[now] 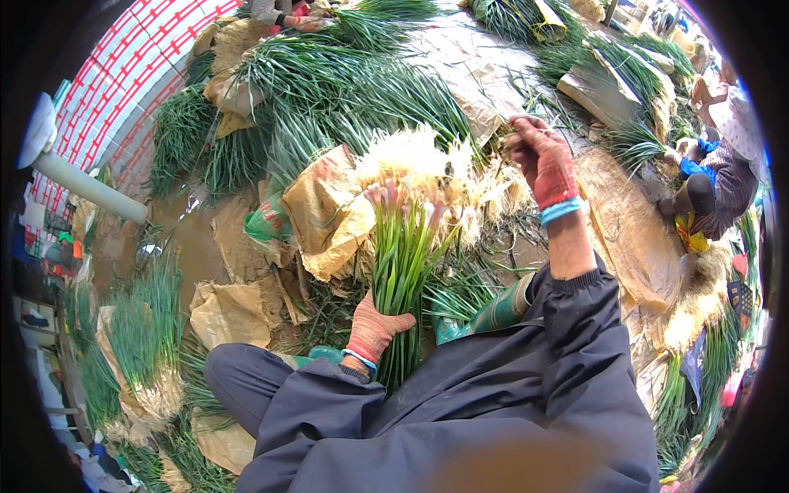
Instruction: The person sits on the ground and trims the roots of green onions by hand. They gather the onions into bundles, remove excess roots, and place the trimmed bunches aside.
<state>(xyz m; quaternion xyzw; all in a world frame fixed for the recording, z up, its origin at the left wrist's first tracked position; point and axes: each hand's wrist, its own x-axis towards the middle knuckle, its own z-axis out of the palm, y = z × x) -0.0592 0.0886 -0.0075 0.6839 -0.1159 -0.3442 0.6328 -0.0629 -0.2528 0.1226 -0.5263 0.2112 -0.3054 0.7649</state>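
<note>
A bunch of scallions stands root end up and away from me, its leaves pointing to my lap. My left hand, in a reddish knit glove, is wrapped around its green stalks. The pale, purplish bulbs and bushy roots are at the far end; behind them the roots merge with a pile. My right hand, in a red glove, is raised right of the roots, apart from the bunch. Its fingers are curled and blurred, and a brownish bit shows at their tips; whether they grip it is unclear.
Heaped scallions lie ahead on tan woven sacking. A standing bundle is at left, near a pale post and wet floor. Another person sits at right. A further person's gloved hand touches scallions at the top.
</note>
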